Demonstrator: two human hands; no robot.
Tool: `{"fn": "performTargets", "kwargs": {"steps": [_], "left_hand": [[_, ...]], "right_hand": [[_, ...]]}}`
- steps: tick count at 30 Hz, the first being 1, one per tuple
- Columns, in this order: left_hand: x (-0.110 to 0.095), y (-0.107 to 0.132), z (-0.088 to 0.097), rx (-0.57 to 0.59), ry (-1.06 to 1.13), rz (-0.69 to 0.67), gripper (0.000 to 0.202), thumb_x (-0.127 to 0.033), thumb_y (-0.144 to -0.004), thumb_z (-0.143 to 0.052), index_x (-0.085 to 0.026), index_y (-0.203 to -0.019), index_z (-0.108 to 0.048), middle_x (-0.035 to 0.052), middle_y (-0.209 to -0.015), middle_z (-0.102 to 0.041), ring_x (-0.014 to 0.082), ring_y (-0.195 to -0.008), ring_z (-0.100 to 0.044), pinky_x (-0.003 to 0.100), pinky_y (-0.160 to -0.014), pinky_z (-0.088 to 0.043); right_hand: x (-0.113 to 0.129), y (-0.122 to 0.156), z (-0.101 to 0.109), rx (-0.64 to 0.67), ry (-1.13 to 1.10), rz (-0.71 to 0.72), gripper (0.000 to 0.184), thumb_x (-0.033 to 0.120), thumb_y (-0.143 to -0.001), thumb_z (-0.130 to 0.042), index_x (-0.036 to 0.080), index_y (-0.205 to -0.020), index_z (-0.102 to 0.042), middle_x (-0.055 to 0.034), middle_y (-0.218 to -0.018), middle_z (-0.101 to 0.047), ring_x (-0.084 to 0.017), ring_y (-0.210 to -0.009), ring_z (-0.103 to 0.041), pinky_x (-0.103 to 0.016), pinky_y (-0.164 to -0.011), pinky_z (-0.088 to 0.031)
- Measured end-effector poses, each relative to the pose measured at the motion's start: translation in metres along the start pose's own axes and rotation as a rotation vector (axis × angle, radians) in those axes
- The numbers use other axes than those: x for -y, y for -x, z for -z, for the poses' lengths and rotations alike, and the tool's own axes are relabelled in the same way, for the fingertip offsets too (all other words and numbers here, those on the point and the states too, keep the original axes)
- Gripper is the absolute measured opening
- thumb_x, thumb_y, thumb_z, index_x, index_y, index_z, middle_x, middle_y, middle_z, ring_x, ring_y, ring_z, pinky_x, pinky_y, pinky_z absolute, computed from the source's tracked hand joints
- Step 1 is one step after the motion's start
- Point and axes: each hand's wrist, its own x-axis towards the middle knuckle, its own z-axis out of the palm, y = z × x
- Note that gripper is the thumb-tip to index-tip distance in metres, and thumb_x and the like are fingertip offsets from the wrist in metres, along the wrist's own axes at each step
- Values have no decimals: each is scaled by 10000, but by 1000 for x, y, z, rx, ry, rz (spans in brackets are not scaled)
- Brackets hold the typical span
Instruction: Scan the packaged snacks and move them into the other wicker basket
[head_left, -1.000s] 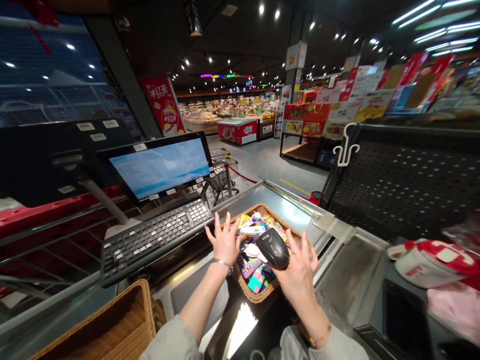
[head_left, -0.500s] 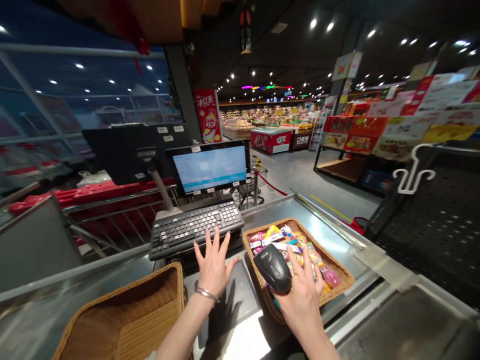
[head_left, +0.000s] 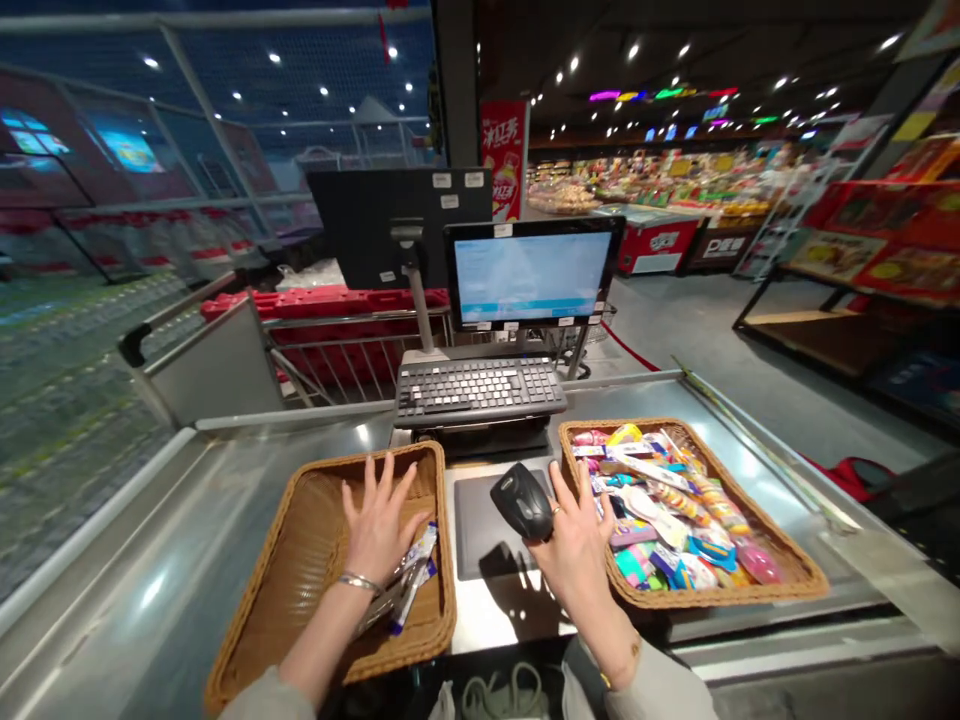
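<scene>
My left hand (head_left: 379,530) is over the left wicker basket (head_left: 300,490), palm down with its fingers spread. Below its wrist, a few thin wrapped packets (head_left: 416,575) lie in the basket, partly covered by the hand. In my right hand (head_left: 577,545) is a black barcode scanner (head_left: 523,500), its head pointing up and left above a grey pad (head_left: 472,520). Some of that hand's fingers stretch forward; the grip underneath is hidden. Right beside it stands the other wicker basket (head_left: 720,598), full of colourful packaged snacks and small items (head_left: 675,510).
A black keyboard (head_left: 480,388) sits at the back of the metal counter (head_left: 247,440), below a lit screen (head_left: 532,275). A second monitor (head_left: 397,225) shows its back to me. Beyond stand a metal railing, a red freezer (head_left: 652,243) and shop shelves.
My left hand has moved from near the keyboard to over the left basket. My right hand and the scanner have shifted left, off the snacks. The view has turned left and down.
</scene>
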Motion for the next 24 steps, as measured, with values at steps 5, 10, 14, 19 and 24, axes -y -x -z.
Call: {"fn": "performTargets", "kwargs": {"steps": [5,10,14,19,24], "left_hand": [[38,26,-17,128,-17,19,628,-415,-839,-633,-300,-1425,-439,95,-1591,-222,352,-1478,-92,687,-1126,-78],[58,43,-36,291,-13,0,668,-447,-791,-686,-286,-1401,-469,106,-1586,-238,337,-1480,-108,679,-1130,-14],[66,46,-51,412,2,-76,688,-464,-750,-725,-252,-1367,-507,134,-1576,-264,344,-1475,-136,686,-1124,-6],[71,44,-71,487,-11,-217,634,-434,-735,-741,-215,-1302,-562,154,-1564,-284,346,-1472,-147,691,-1124,-14],[63,48,-84,508,10,-260,495,-443,-779,-686,-200,-1205,-623,154,-1533,-355,339,-1462,-197,686,-1129,-30]], "right_hand": [[4,7,-26,45,16,51,226,231,-742,-587,225,-941,-693,-44,-1447,-482,-337,-1456,-185,-594,-1079,-208],[3,14,-47,87,52,99,164,283,-771,-571,215,-852,-696,-36,-1431,-500,-334,-1454,-194,-592,-1074,-210],[3,17,-55,104,70,133,197,329,-802,-540,206,-830,-691,-41,-1420,-512,-329,-1454,-193,-581,-1080,-210],[1,17,-60,127,71,139,229,327,-796,-519,211,-887,-695,-52,-1416,-516,-338,-1458,-172,-594,-1065,-216],[-3,18,-62,157,80,111,211,304,-777,-519,209,-862,-687,-46,-1432,-500,-335,-1461,-157,-589,-1055,-234]]}}
